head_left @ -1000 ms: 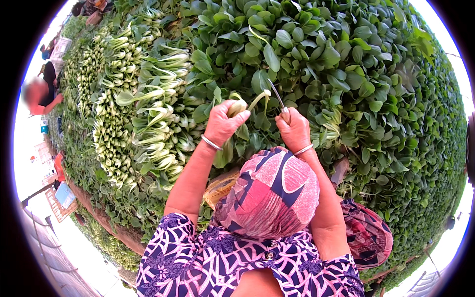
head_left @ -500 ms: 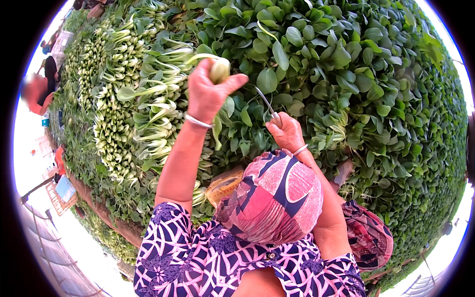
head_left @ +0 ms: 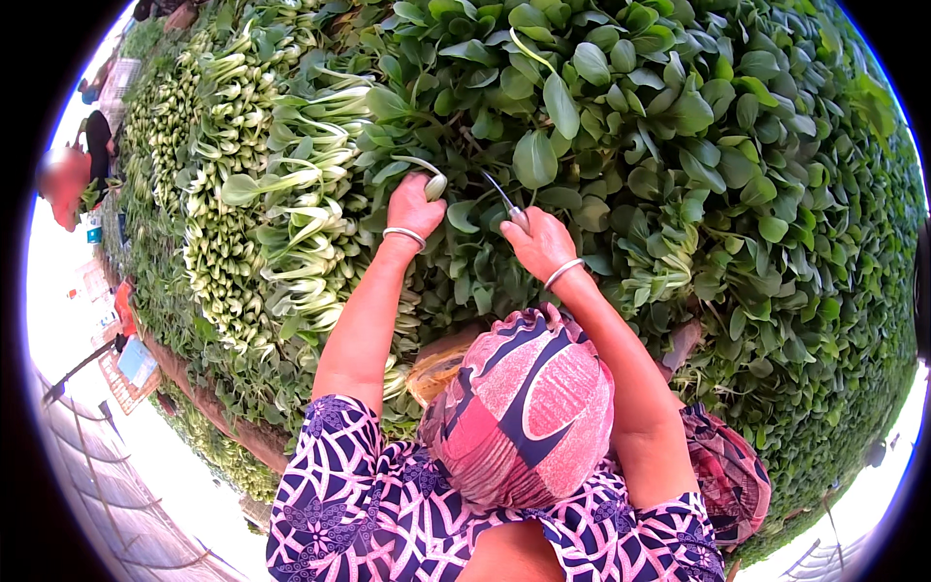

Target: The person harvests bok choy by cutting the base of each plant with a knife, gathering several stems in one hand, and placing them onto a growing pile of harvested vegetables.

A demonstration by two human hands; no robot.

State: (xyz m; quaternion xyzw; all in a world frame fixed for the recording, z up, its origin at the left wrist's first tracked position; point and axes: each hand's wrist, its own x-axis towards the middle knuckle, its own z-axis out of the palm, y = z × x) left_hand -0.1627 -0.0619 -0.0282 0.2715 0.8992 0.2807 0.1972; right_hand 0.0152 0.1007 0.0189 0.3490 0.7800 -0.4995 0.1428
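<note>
My left hand [head_left: 415, 204] is closed around a bok choy [head_left: 436, 185], its pale base showing beside the thumb and one stalk sticking up. Leaves lie under that hand. My right hand [head_left: 540, 242] grips the handle of a small knife with a thin curved blade [head_left: 498, 190]. The blade tip points up and left, toward the bok choy but apart from it. Standing green bok choy plants [head_left: 536, 160] surround both hands.
Rows of cut bok choy [head_left: 305, 233] lie to the left, pale bases showing. Dense leafy plants [head_left: 776, 194] fill the right. A yellowish object [head_left: 436, 373] sits by my patterned knee [head_left: 529, 388]. Another person [head_left: 68, 184] and a crate [head_left: 131, 373] are at the far left.
My left hand has come down and nearer with the bok choy, its fingers now lower among the leaves. My right hand, with the knife, has shifted slightly left.
</note>
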